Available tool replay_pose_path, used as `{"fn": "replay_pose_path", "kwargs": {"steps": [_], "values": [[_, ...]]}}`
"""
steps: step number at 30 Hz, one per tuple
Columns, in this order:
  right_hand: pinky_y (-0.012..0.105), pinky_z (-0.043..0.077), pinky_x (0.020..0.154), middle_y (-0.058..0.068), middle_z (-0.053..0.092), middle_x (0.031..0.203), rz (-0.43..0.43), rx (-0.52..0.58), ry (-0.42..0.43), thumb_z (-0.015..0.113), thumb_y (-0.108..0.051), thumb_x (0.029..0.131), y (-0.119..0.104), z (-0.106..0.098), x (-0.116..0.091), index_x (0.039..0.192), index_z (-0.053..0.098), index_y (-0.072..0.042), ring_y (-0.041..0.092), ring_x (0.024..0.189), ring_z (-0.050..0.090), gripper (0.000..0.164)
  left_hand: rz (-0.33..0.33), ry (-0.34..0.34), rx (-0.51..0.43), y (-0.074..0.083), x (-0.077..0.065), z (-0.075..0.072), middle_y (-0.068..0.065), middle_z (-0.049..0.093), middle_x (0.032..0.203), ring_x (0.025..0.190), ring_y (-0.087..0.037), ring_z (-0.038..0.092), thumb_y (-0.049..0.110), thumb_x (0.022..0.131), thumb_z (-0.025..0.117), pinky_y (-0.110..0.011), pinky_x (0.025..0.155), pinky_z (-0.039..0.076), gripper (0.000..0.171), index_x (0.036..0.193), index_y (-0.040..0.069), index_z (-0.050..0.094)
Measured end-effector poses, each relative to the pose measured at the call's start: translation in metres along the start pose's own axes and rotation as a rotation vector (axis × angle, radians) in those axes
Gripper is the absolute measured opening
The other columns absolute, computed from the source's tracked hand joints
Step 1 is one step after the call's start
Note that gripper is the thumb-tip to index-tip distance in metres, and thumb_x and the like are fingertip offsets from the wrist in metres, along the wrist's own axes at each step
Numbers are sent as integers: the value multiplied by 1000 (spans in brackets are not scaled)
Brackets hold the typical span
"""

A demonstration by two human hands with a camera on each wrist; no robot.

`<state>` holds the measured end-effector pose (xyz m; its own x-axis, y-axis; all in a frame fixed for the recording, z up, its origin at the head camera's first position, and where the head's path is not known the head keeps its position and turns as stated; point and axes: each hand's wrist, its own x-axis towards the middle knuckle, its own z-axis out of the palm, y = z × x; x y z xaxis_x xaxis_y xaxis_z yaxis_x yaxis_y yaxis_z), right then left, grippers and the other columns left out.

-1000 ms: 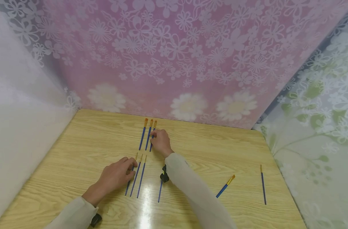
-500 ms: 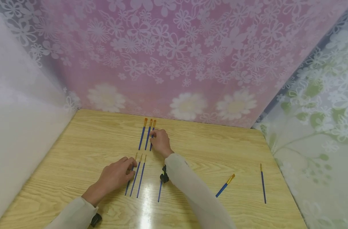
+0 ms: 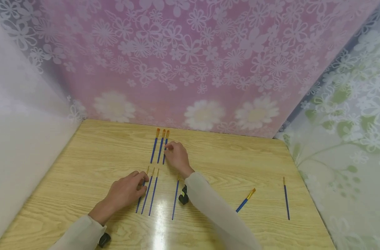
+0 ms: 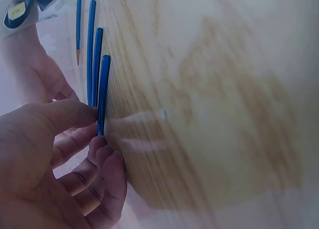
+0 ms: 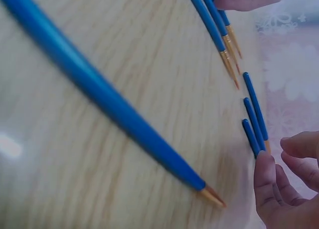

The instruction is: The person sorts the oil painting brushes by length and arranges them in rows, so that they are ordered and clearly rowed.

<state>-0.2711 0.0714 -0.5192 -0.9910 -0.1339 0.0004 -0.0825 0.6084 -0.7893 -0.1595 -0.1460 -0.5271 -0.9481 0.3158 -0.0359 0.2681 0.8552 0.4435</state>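
Observation:
Three thin blue-handled paintbrushes lie side by side; my left hand (image 3: 123, 190) pinches the leftmost thin paintbrush (image 4: 104, 84) between thumb and fingers. Beside it are the middle thin paintbrush (image 3: 147, 195) and the right thin paintbrush (image 3: 153, 196). Farther back stand out three wider brushes in a row: the left wide brush (image 3: 154, 150), the middle wide brush (image 3: 160, 151) and the right wide brush (image 3: 166, 140). My right hand (image 3: 179, 159) is at the right wide brush, partly covering it. In the right wrist view its thumb and fingers are spread apart, a fingertip overlapping that brush's handle.
Another thin paintbrush (image 3: 175, 199) lies beside my right wrist. A flat-tipped brush (image 3: 246, 200), partly hidden by the sleeve, and a narrow brush (image 3: 286, 203) lie to the right on the wooden table (image 3: 224, 163). A pink floral curtain (image 3: 165, 86) hangs behind.
My right hand and forearm have shifted slightly right, uncovering more of the thin paintbrush beside the wrist. My left hand stays in place, and the view has tilted a little.

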Motion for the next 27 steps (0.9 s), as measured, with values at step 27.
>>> {"fn": "replay_pose_path", "kwargs": {"steps": [27], "values": [[32,57,75,4,74,106,-63,22,-63,70,-19,107,31,-60,-82,124,76,-7,18,89,70,21,-28,-23,-15,4,-1,-2,5,65,104,81,-10,57,20,100,75,-30,60,45,19,118,23,69]]}}
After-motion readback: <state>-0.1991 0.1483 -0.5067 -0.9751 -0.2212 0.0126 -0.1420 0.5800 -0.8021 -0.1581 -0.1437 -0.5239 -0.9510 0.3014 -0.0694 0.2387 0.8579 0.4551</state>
